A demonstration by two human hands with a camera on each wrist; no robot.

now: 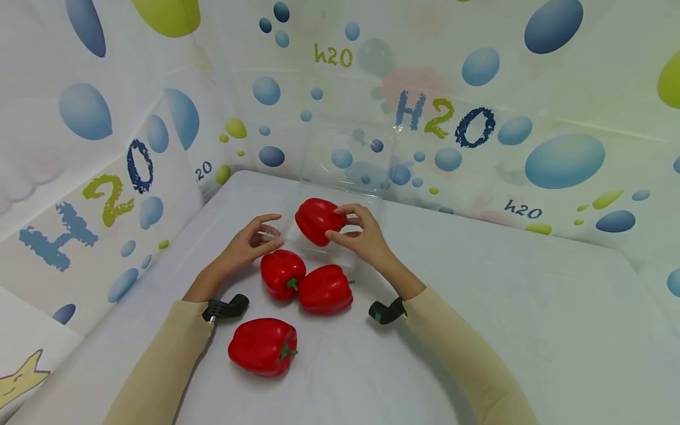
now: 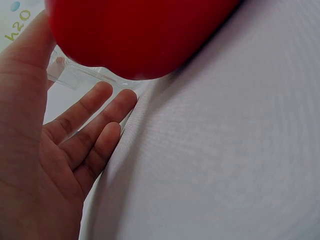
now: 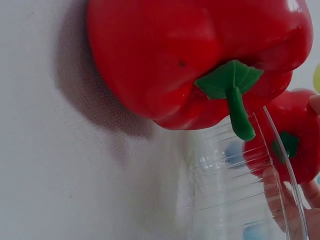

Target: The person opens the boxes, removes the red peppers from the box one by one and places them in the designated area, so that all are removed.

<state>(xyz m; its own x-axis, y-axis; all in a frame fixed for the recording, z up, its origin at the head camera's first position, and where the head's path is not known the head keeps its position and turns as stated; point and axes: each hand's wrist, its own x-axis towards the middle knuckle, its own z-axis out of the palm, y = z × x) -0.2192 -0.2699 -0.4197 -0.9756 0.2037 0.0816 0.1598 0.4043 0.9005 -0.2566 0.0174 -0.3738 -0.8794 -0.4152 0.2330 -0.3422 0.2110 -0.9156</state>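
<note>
My right hand [image 1: 365, 236] grips a red bell pepper [image 1: 317, 221] between thumb and fingers, over a clear plastic container [image 1: 345, 255] with its hinged lid [image 1: 345, 150] raised at the back. In the right wrist view, the held pepper [image 3: 305, 117] shows past the container's ribbed wall [image 3: 227, 185]. My left hand [image 1: 248, 241] lies at the container's left side, thumb and fingers apart. Its fingers [image 2: 95, 125] stretch out loosely in the left wrist view. Nearest to it is another red bell pepper [image 1: 280, 273], which fills the top of that view.
A red bell pepper [image 1: 326, 292] lies in front of the container, right beside the one near my left hand. Closer to me lies another bell pepper [image 1: 260, 348] with a green stem. The white tabletop [image 1: 504, 307] meets a printed sheet [image 1: 563, 165] behind.
</note>
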